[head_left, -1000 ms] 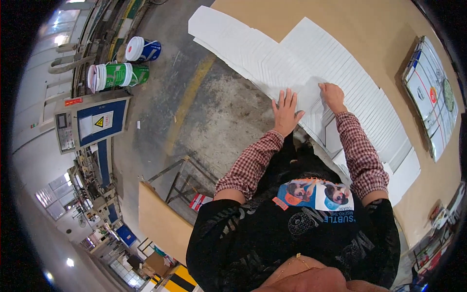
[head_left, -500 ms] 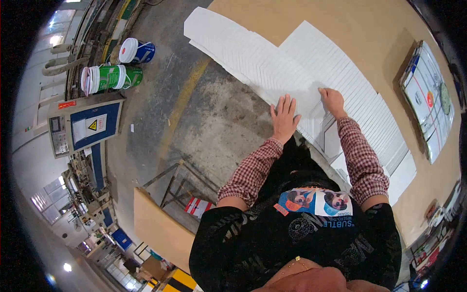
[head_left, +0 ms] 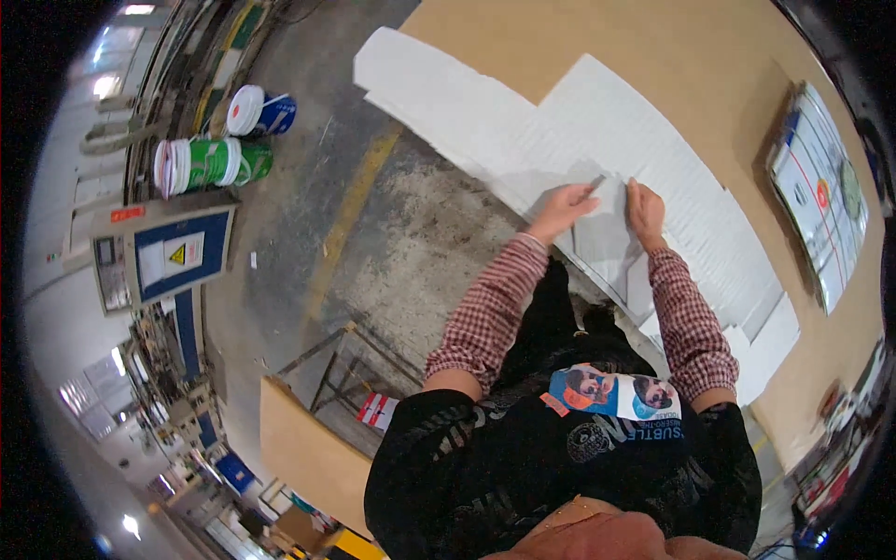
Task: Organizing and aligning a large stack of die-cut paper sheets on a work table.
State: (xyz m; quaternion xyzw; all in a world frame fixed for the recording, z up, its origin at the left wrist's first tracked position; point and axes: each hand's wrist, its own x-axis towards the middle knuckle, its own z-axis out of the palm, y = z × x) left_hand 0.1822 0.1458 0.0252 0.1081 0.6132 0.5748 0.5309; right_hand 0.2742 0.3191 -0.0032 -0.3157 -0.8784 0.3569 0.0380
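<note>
White sheets [head_left: 523, 135], thin and card-like, lie fanned out in overlapping rows on a brown tabletop [head_left: 691, 47]. My left hand [head_left: 563, 210] is closed at the near edge of the rows, its thumb and fingers pinched at the left side of a white sheet [head_left: 605, 224]. Opposite it, my right hand [head_left: 646, 215] is curled with the fingertips at the right side of that same sheet. Part of the grip is hidden by the fingers. Both forearms wear red checked sleeves, and the hands are a short gap apart.
A plastic-wrapped flat pack [head_left: 821, 191] lies on the table to the right. At left stand blue and green buckets [head_left: 210, 163] and a control cabinet [head_left: 177, 252]. A metal frame [head_left: 327, 369] and a brown board [head_left: 308, 439] are at lower left.
My left hand was spread flat on the sheets; it has turned and closed into a pinch, nearer the right hand. The right hand has moved slightly down and rotated.
</note>
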